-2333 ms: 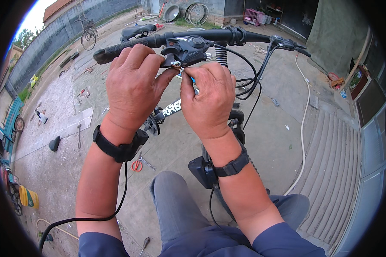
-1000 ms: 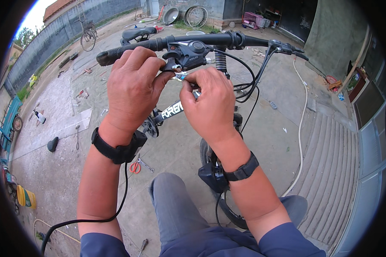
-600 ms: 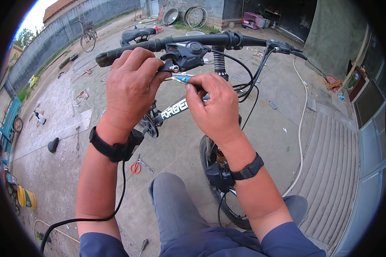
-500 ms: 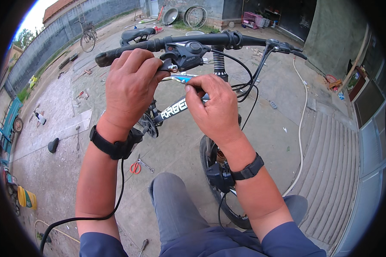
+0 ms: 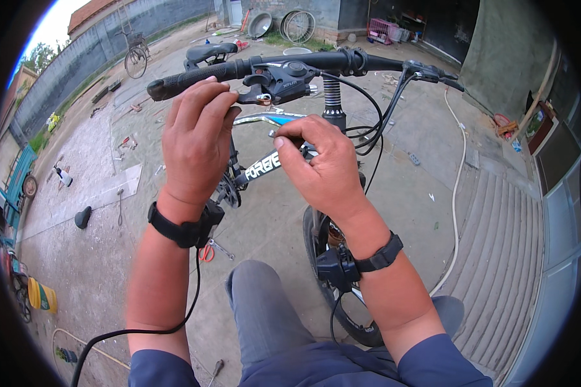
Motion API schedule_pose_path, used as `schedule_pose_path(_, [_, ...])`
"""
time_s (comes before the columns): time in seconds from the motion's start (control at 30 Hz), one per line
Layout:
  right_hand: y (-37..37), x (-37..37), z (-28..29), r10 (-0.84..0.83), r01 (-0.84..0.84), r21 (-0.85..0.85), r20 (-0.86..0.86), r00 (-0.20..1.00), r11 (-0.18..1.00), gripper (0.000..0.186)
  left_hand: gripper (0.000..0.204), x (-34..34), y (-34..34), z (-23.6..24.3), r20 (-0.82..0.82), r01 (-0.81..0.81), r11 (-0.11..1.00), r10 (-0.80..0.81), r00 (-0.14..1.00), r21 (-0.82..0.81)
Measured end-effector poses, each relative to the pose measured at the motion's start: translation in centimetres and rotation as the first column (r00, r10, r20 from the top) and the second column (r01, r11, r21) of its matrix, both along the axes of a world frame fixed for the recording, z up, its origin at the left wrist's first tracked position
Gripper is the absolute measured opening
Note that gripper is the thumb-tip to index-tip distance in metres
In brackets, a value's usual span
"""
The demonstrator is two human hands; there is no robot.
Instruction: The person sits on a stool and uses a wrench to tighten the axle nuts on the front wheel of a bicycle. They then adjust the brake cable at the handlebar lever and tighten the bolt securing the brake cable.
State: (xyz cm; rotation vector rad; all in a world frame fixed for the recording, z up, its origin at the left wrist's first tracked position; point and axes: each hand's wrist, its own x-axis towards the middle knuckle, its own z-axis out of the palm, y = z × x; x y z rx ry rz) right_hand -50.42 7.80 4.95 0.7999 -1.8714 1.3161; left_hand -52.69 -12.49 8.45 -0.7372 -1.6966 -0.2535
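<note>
A bicycle's handlebar point(image 5: 384, 61) spans the upper middle, with a black brake lever and shifter unit point(image 5: 284, 84) by its left grip point(image 5: 193, 79). Just below that grip is my left hand point(image 5: 197, 135). Its fingers are stretched and apart, with the tips beside the brake lever point(image 5: 250, 98); part of the lever is hidden behind them. To the right, below the shifter, my right hand point(image 5: 323, 158) has thumb and forefinger pinched together. A small silver metal piece point(image 5: 272, 133) pokes out from that pinch; most of it is covered.
Beneath my hands runs the bicycle frame point(image 5: 263, 165), with the front wheel point(image 5: 342, 309) by my right leg. Red-handled scissors point(image 5: 206, 252) and a wrench point(image 5: 223, 249) lie on the ground. A saddle point(image 5: 82, 218) lies further left; a pale hose point(image 5: 457, 213) runs along the right.
My left hand has loosened from the brake lever, its fingers straightening. My right hand has moved slightly left, and the small silver piece now shows at its fingertips.
</note>
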Motion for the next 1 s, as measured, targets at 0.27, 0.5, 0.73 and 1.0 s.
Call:
schedule_pose_path(0.27, [0.5, 1.1, 0.8, 0.055, -0.041, -0.143, 0.098, 0.994, 0.989, 0.007, 0.023, 2.9, 2.0, -4.0, 0.327, 0.045, 0.724, -0.365, 0.871, 0.688])
schedule_pose_path(0.5, [1.6, 1.2, 0.7, 0.030, -0.019, -0.084, 0.128, 0.991, 0.996, 0.009, 0.031, 2.3, 4.9, -1.8, -0.021, -0.047, -0.031, -0.978, 0.207, 0.998])
schedule_pose_path(0.73, [1.8, 1.1, 0.2, 0.042, -0.036, -0.048, 0.131, 0.990, 0.998, 0.011, 0.027, 1.7, 4.6, -0.7, -0.079, -0.098, -0.100, -0.976, 0.204, 0.990])
schedule_pose_path(1.0, [1.6, 1.1, 0.6, 0.106, -0.079, -0.146, 0.188, 0.976, 0.986, 0.010, 0.034, 2.4, 6.1, -0.3, 0.035, -0.084, 0.020, -0.984, 0.174, 0.996])
